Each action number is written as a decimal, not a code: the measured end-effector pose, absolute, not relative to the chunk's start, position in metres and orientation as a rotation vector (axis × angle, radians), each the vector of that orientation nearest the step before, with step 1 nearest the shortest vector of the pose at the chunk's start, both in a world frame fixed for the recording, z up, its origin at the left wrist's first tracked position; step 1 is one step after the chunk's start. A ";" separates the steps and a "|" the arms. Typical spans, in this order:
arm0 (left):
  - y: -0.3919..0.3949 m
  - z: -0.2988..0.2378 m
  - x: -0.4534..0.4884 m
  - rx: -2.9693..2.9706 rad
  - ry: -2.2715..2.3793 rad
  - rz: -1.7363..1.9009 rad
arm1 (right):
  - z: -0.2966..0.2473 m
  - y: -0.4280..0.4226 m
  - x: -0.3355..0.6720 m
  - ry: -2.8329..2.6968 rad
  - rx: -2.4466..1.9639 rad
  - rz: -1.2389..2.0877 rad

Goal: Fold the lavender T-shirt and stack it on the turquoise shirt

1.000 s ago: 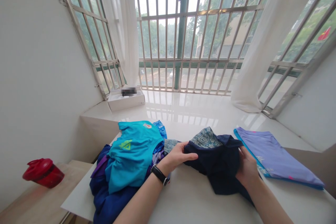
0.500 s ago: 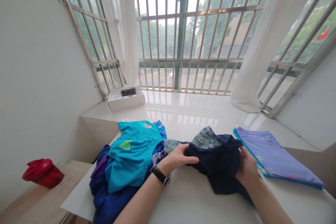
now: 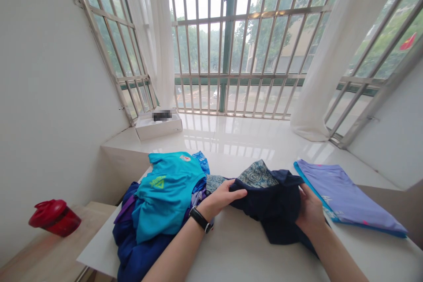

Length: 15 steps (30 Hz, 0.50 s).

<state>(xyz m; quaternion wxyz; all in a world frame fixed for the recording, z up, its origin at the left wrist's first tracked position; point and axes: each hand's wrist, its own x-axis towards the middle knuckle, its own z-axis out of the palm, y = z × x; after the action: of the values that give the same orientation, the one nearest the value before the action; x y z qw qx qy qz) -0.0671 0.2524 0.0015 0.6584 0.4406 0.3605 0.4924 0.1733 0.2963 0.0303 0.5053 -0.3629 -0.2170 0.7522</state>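
A dark navy garment point(image 3: 280, 207) with grey-blue paisley patches is stretched between both hands over the white table; its exact kind is unclear. My left hand point(image 3: 220, 198), with a black watch on the wrist, pinches its left edge between thumb and fingers. On the other side my right hand point(image 3: 310, 211) grips the bunched cloth, its fingertips partly hidden behind the fabric. Left of them lies a loose heap of clothes, topped by a turquoise shirt point(image 3: 172, 194) with a green print. Flat, folded lilac and blue garments point(image 3: 350, 194) lie to the right.
Behind the white table point(image 3: 238, 246) runs a glossy window ledge point(image 3: 231, 136) carrying a white box point(image 3: 158, 128). Barred windows and white curtains point(image 3: 317, 88) rise beyond. A red lidded container point(image 3: 56, 218) sits on a lower surface at the left.
My left hand has shifted slightly left and up with the edge of the navy garment, and a bit more paisley lining shows. My right hand has hardly moved.
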 end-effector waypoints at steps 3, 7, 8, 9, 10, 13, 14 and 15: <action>0.253 -0.001 -0.067 0.974 0.824 1.125 | 0.030 0.296 0.173 -0.536 -0.882 1.822; 0.253 -0.002 -0.067 0.969 0.843 1.113 | 0.027 0.298 0.175 -0.563 -0.872 1.830; 0.253 -0.001 -0.067 0.968 0.845 1.111 | 0.026 0.298 0.175 -0.575 -0.869 1.833; 0.253 -0.001 -0.067 0.965 0.843 1.112 | 0.026 0.298 0.175 -0.587 -0.865 1.836; 0.253 -0.001 -0.067 0.962 0.838 1.113 | 0.026 0.298 0.176 -0.594 -0.861 1.840; 0.253 -0.001 -0.067 0.967 0.813 1.111 | 0.027 0.298 0.176 -0.573 -0.857 1.847; 0.253 -0.001 -0.067 0.971 0.807 1.110 | 0.028 0.297 0.176 -0.555 -0.863 1.847; 0.253 -0.001 -0.067 0.974 0.804 1.108 | 0.029 0.297 0.175 -0.543 -0.870 1.846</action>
<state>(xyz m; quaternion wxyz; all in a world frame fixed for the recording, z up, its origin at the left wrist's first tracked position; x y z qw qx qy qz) -0.0667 0.2535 -0.0008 0.6674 0.4317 0.3562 0.4912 0.1754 0.2970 0.0290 0.4927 -0.3584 -0.2239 0.7607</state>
